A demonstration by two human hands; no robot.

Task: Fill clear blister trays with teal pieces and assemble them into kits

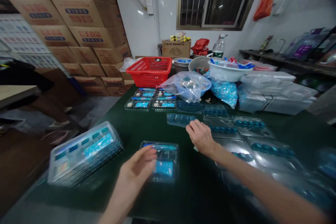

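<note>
My right hand (201,135) has its fingers closed on the right end of a clear plastic tray (177,119) with a row of blue rounded shapes, tilted up off the green table. My left hand (139,166) is slightly blurred, its fingers loosely curled and apart from the thumb, over the left side of another clear plastic tray (166,179). In that second tray lie a blue pen-like stick (165,147) and a light-blue patterned packet (164,168). Whether the left fingertips touch this tray I cannot tell.
A stack of filled clear trays (86,152) stands at left. More filled trays (141,104) lie before a red basket (151,71). Rows of clear trays with blue shapes (249,123) cover the right side. Bowls, bags and stacked plastic lids (278,94) line the back.
</note>
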